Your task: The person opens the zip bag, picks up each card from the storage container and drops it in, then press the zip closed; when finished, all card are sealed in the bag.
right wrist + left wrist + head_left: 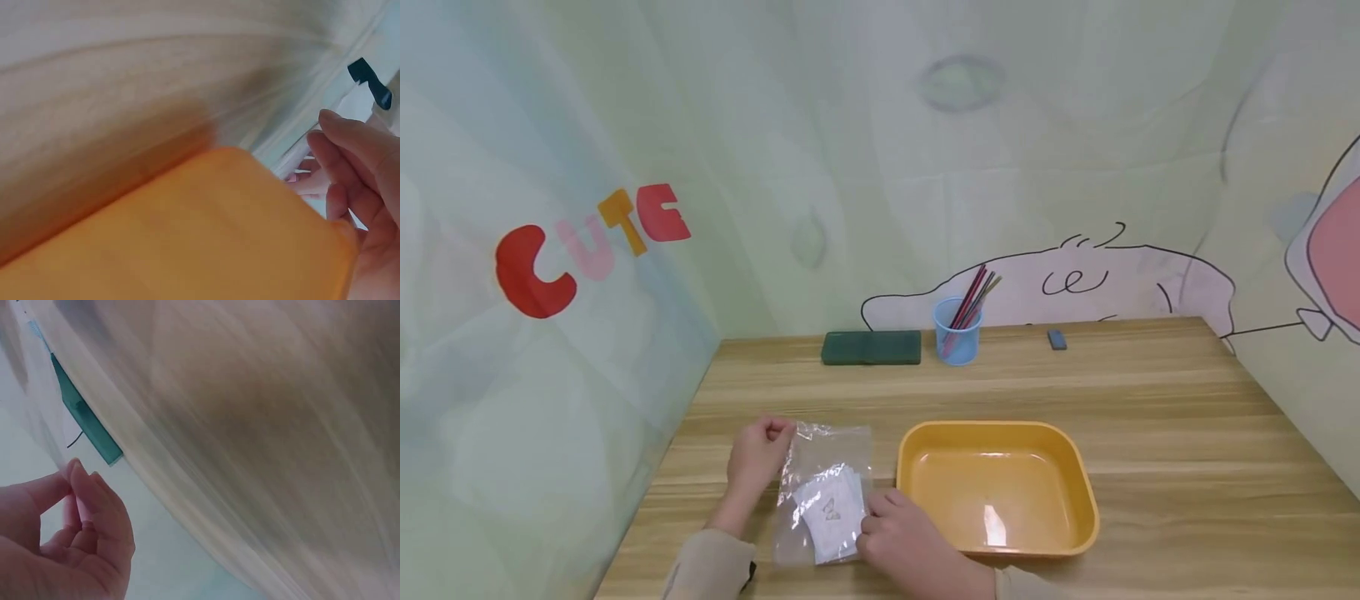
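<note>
Head view: low and left of centre, the left hand (760, 454) pinches the top corner of a clear plastic bag (827, 492) while the right hand (898, 533) grasps its lower edge; the white cards (833, 512) remain inside, and the yellow tray (1078, 483) beside it holds nothing, so emptying looks barely begun

Left wrist view: thumb and finger (84, 487) pinch film at lower left

Right wrist view: curled fingers (350, 156) at right, by the tray's rim

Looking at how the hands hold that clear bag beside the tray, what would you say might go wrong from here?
1. The left hand pinches only the top corner of the clear bag, so the thin plastic may slip or tear.
2. The right hand presses the paper cards through the plastic and might crease them.
3. The yellow tray sits right beside the right hand, so a quick move could knock it.
</note>
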Motion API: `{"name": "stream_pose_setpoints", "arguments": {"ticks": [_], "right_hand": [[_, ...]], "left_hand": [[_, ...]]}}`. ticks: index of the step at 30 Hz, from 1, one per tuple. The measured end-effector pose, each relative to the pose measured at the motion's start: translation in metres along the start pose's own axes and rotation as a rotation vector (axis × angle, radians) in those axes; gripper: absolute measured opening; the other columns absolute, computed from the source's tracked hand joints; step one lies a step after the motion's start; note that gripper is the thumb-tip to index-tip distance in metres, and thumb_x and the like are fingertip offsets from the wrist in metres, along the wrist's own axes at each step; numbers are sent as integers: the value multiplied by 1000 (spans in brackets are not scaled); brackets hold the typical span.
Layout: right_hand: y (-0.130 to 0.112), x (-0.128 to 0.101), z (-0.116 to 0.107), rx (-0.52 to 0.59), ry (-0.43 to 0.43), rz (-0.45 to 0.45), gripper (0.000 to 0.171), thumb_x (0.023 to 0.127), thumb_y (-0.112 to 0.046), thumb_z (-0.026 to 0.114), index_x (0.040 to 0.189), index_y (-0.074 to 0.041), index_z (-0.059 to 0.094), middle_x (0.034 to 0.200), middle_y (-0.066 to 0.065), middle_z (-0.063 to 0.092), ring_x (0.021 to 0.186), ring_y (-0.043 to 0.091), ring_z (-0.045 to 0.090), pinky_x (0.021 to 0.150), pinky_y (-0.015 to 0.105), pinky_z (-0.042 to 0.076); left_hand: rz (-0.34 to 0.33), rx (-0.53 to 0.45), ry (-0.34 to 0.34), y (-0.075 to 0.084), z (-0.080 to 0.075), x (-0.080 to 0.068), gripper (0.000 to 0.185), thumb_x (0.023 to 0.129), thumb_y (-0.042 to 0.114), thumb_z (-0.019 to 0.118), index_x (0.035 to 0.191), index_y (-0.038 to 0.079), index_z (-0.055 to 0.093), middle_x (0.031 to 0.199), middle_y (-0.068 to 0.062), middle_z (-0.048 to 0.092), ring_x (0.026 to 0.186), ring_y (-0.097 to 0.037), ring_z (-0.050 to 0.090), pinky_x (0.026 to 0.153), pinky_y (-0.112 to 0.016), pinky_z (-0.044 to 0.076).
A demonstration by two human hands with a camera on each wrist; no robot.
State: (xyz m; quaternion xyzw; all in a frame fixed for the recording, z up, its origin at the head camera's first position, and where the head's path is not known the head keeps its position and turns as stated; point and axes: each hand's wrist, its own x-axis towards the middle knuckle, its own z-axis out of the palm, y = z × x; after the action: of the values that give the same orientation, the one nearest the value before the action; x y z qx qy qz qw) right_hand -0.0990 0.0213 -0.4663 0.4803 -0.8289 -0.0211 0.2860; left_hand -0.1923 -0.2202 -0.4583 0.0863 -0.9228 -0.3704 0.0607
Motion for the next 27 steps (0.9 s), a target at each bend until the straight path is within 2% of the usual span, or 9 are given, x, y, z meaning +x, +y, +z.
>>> {"name": "stream_pose_setpoints", "arguments": {"ticks": [4,9,17,21,24,27], "right_hand": [[-5,3,4,-44,-53,-6,14,72,-29,74,62,-29,65,62,-16,54,68,8,40,62,20,29],[-11,7,11,-86,-92,-1,22,73,-29,71,55,-28,59,57,-15,51,66,10,40,61,23,28],[-20,13,14,-76,-166,22,26,75,-28,70,52,-27,57,56,-13,51,66,9,44,62,24,29],[-20,13,13,-71,-197,41,23,75,-29,72,55,-26,61,57,-11,52,65,10,43,63,24,30],[-19,12,12,-65,-181,39,21,75,-28,72,56,-26,63,57,-11,52,66,10,42,63,24,32],[-16,12,2,-43,-140,9,19,76,-27,71,58,-28,64,58,-12,51,68,10,43,65,24,31]], "left_hand": [[1,56,-35,-5,2,5,23,91,24,64,97,3,68,79,-3,62,67,-18,56,58,-31,46],[15,100,-53,-10,4,10,20,89,23,67,93,4,70,77,-2,61,67,-18,54,56,-30,44],[-16,144,-83,-22,6,9,22,90,25,65,95,4,69,77,-3,61,68,-19,54,55,-31,43],[-28,161,-92,-24,5,9,27,91,28,63,100,2,68,86,-8,66,76,-24,60,62,-38,49],[-43,164,-90,-25,2,10,32,92,30,60,106,2,67,96,-14,68,83,-28,63,66,-41,52],[-42,174,-57,-21,-2,11,35,93,32,57,112,3,64,97,-14,68,80,-28,63,63,-39,51]]}}
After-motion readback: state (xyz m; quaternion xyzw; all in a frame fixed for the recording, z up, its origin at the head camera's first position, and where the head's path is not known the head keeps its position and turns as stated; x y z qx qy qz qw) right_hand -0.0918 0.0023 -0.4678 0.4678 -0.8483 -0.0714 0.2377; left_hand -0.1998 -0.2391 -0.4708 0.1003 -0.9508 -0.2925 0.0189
